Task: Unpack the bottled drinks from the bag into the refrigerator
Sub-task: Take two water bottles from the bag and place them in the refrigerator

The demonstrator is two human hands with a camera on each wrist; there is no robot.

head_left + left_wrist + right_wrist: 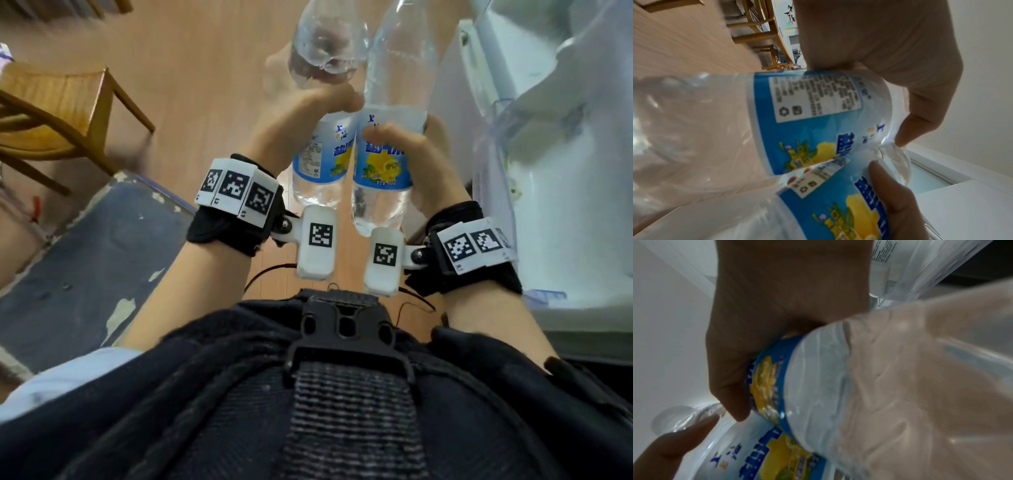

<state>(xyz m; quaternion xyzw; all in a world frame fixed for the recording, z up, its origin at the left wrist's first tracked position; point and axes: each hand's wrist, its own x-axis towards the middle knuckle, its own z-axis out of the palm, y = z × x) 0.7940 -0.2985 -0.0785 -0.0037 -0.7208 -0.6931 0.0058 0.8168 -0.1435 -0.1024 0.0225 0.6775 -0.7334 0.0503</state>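
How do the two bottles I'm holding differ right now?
The left-hand bottle sits farther from the open refrigerator; the right-hand bottle is nearest it. The left hand grips above its label; the right hand grips across the label. Both are clear, with matching blue-and-yellow labels.

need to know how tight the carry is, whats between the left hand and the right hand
Both bottles: the left hand grips the left bottle, the right hand grips the right bottle, labels nearly touching. Head view shows it.

Both bottles' (390, 68) tops run past the frame edge.
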